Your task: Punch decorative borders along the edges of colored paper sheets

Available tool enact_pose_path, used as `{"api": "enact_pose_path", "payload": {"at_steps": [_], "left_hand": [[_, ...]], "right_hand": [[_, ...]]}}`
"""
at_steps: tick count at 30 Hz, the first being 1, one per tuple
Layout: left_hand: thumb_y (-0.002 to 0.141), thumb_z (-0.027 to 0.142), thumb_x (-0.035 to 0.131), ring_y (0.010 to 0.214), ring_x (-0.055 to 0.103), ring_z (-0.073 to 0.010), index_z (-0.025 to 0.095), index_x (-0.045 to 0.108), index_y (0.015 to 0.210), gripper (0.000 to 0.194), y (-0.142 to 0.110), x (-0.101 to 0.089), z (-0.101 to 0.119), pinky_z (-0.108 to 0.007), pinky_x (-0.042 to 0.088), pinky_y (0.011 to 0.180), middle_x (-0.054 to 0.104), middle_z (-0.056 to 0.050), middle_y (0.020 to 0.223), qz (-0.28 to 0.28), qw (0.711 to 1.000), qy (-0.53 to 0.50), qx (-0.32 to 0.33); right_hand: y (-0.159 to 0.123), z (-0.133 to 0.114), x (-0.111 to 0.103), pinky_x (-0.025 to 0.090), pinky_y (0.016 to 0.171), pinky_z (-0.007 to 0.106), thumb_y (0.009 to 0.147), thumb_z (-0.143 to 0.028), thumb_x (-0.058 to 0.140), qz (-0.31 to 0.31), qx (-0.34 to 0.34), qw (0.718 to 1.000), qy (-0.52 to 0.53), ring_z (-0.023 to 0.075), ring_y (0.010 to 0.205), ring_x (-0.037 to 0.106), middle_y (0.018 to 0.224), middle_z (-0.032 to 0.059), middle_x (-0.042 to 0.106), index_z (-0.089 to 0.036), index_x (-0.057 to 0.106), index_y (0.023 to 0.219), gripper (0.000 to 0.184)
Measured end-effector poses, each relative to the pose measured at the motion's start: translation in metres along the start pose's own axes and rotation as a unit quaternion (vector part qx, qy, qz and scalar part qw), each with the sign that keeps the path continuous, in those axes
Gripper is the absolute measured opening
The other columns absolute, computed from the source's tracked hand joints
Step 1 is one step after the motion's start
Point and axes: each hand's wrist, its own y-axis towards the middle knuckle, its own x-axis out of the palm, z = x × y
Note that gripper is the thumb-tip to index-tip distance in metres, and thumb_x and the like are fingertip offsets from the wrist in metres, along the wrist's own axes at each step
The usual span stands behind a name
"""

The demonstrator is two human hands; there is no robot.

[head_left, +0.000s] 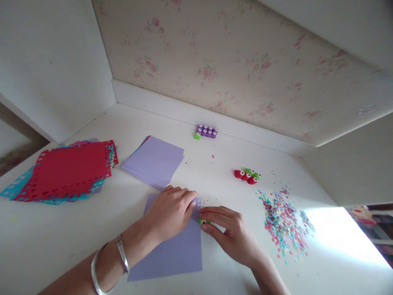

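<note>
A lilac paper sheet lies on the white desk in front of me, with punched holes along its right edge near the top. My left hand rests on the sheet's upper part, fingers curled down and pressing it flat. My right hand is closed around a small green punch at the sheet's right edge. Both hands nearly touch there.
A stack of lilac sheets lies behind, and punched red and blue sheets at the left. Purple punches sit by the back wall, red and green punches at centre right. Confetti is heaped at the right.
</note>
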Motion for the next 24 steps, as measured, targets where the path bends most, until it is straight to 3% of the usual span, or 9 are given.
{"api": "enact_pose_path", "payload": {"at_steps": [4,7,11,17,20,24], "left_hand": [[0.094,0.017,0.048,0.090,0.065,-0.0228,0.021,0.060,0.107,0.018,0.001,0.000,0.000,-0.040,0.045,0.083,0.071,-0.003,0.094,0.001,1.000,-0.012,0.024],[0.094,0.018,0.048,0.090,0.065,-0.0223,0.021,0.060,0.109,0.019,0.001,0.001,0.000,-0.039,0.046,0.083,0.071,-0.003,0.095,0.014,1.000,-0.017,0.020],[0.095,0.016,0.047,0.088,0.065,-0.0220,0.021,0.059,0.108,0.019,-0.001,0.004,0.001,-0.038,0.045,0.081,0.071,-0.003,0.091,0.021,1.000,-0.001,0.009],[0.095,0.015,0.046,0.084,0.063,-0.0221,0.020,0.058,0.103,0.015,-0.001,0.007,0.004,-0.037,0.041,0.077,0.069,-0.003,0.086,0.028,0.999,0.031,0.016],[0.095,0.014,0.045,0.082,0.062,-0.0220,0.020,0.058,0.102,0.016,-0.002,0.008,0.005,-0.037,0.040,0.076,0.068,-0.002,0.084,0.030,0.999,0.032,0.019],[0.095,0.014,0.045,0.080,0.061,-0.0219,0.020,0.057,0.100,0.015,-0.005,0.008,0.006,-0.037,0.039,0.074,0.066,-0.002,0.083,0.024,0.999,0.023,0.028]], "right_hand": [[-0.002,-0.003,0.000,0.051,0.091,0.035,0.093,-0.028,0.061,-0.001,-0.006,1.000,-0.021,0.0201,0.102,0.061,0.109,0.0036,0.071,-0.026,0.070,0.108,0.018],[-0.005,-0.006,0.001,0.055,0.074,0.026,0.093,-0.030,0.059,-0.009,0.063,0.998,0.023,0.0166,0.092,0.064,0.109,0.0036,0.069,-0.026,0.069,0.105,0.016],[-0.008,-0.013,0.003,0.050,0.053,0.019,0.092,-0.030,0.060,-0.023,0.116,0.991,0.070,0.0130,0.079,0.064,0.108,0.0039,0.067,-0.025,0.070,0.103,0.015],[-0.010,-0.013,0.001,0.046,0.057,0.021,0.095,-0.033,0.055,-0.021,0.145,0.986,0.074,0.0130,0.081,0.061,0.110,0.0048,0.063,-0.025,0.072,0.092,0.019],[-0.008,-0.013,-0.003,0.043,0.059,0.023,0.093,-0.036,0.058,-0.029,0.170,0.983,0.065,0.0114,0.070,0.056,0.093,0.0027,0.062,-0.021,0.066,0.085,0.019],[-0.004,-0.017,-0.010,0.033,0.053,0.024,0.091,-0.043,0.057,-0.081,0.216,0.973,-0.018,0.0101,0.058,0.042,0.064,-0.0027,0.048,-0.018,0.051,0.063,0.038]]}}
